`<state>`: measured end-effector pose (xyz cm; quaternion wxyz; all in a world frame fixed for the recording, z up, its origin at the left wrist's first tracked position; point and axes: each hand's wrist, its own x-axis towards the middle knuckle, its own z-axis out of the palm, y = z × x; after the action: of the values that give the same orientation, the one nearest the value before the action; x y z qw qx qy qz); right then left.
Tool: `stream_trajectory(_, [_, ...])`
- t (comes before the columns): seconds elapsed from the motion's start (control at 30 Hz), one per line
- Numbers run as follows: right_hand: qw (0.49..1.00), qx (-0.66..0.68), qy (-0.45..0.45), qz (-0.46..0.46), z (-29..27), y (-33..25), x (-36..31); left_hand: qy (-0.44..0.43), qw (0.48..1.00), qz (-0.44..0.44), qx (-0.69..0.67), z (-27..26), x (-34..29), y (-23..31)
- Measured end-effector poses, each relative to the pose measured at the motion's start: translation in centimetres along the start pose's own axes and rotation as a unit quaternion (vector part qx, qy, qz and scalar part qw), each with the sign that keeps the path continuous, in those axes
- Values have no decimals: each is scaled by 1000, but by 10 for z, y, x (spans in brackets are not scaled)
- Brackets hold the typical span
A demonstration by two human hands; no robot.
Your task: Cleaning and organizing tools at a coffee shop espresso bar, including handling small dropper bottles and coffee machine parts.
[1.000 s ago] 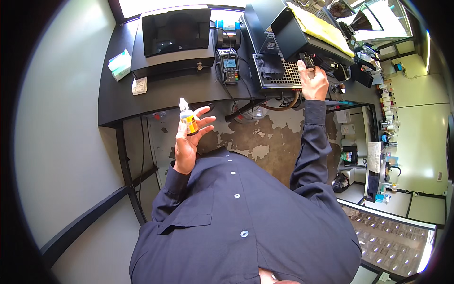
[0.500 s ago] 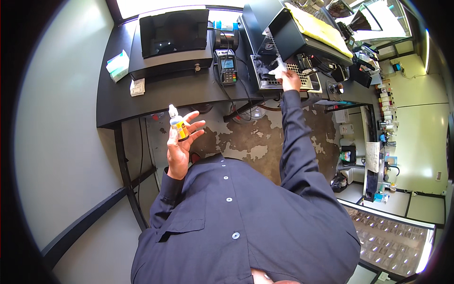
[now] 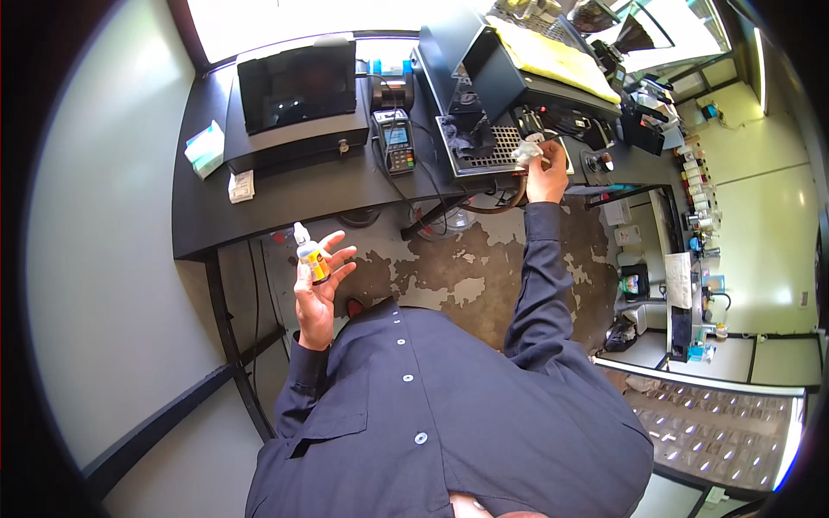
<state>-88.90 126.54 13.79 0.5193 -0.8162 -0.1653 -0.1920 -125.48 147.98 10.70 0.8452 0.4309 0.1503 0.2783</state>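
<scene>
In my left hand (image 3: 314, 312) is a small squeeze bottle (image 3: 312, 261) with a white nozzle top and a yellow label. It stands nearly upright between thumb and fingers, above the floor in front of the counter. My right hand (image 3: 547, 180) pinches a crumpled white tissue or cloth (image 3: 526, 154) at the front right of a metal drip grate (image 3: 499, 155). The grate belongs to a dark, boxy machine (image 3: 509, 78), probably a coffee machine. Whether the tissue touches the grate is hard to tell.
Left of the machine are a card terminal (image 3: 395, 142) with cables and a black screen (image 3: 298, 85) on a box. A tissue pack (image 3: 205, 151) and paper slips (image 3: 242, 186) lie on the black counter (image 3: 285, 203). A yellow towel (image 3: 557, 65) covers the machine's top.
My right hand has moved rightward along the grate's front, and the white tissue looks more bunched up. My left hand still holds the bottle. The whole view has shifted slightly.
</scene>
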Motion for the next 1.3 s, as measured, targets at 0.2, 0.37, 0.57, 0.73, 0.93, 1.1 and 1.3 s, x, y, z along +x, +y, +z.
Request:
stream_trajectory(0.2, [997, -33, 33, -62, -5, -53, 5, -54, 999, 5, 9, 10, 8, -6])
stream_trajectory(0.37, [962, -160, 32, -218, -15, -68, 6, -61, 998, 8, 26, 16, 5, -4])
stream_trajectory(0.57, [968, -172, 10, -180, -24, -66, 12, -48, 999, 13, 19, 8, 0, -3])
stream_trajectory(0.73, [940, -274, -66, -192, -17, -87, 16, -39, 999, 13, 25, 5, -4, -2])
stream_trajectory(0.93, [977, -140, -157, 21, -12, -59, 29, -40, 999, 7, 25, 2, -3, -3])
stream_trajectory(1.1, [906, 253, -190, 281, -8, -49, 28, -61, 998, 5, 28, 4, 1, -6])
stream_trajectory(1.3, [896, 249, -251, 267, -11, -54, 12, -67, 997, 14, 32, 6, 1, -5])
